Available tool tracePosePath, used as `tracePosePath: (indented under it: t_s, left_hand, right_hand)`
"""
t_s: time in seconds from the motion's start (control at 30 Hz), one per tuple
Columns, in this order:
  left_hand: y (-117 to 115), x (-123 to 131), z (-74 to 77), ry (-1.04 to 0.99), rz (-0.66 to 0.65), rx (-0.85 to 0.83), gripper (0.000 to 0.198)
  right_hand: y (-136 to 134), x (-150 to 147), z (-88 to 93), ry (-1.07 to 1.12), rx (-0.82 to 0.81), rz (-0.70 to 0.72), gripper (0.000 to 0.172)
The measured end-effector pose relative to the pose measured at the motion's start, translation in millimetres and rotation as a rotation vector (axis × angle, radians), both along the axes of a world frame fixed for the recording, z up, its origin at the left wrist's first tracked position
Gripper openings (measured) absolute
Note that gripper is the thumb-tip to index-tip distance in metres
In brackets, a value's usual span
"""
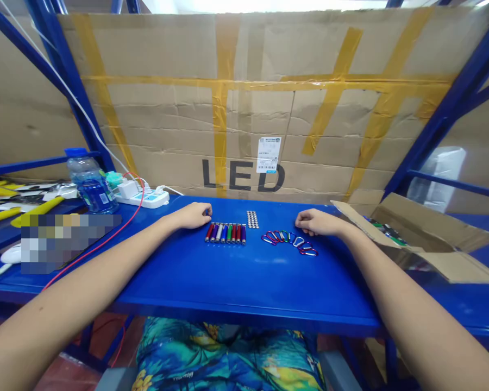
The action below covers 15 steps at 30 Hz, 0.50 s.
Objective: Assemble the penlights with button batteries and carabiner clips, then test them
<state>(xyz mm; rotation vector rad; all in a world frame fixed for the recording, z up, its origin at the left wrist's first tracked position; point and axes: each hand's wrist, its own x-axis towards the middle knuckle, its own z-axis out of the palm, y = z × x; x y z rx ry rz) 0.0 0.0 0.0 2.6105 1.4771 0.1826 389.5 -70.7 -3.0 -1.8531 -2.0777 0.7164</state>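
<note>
My left hand (pixel 195 215) rests on the blue table with its fingers curled closed and nothing visible in them. Just right of it lies a row of small metal tubes like mini flashlights (pixel 226 233), in red, purple, silver, blue and green. Past the row, several button cells (pixel 252 219) are laid out in a small grid. My right hand (pixel 313 221) also rests on the table, fingers curled in and no object showing. Below and left of it, several coloured carabiners (pixel 291 239) lie in an arc, apart from the fingers.
An open cardboard box (pixel 421 231) with small coloured parts stands at the right. At the left are a bottle of blue liquid (pixel 90 182), a white power strip (pixel 146 198), a red cable (pixel 118 231) and yellow-handled tools (pixel 38 212). A taped cardboard sheet (pixel 167 130) closes off the back.
</note>
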Motion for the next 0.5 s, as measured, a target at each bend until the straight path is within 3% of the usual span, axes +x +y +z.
tracePosePath:
  t_s: [0.5]
  left_hand:
    - [4.6,-0.9,-3.4,0.059,0.02,0.024,0.043]
  right_hand:
    - [-7.1,-12.8,4.9,-0.172,0.032,-0.018,0.013]
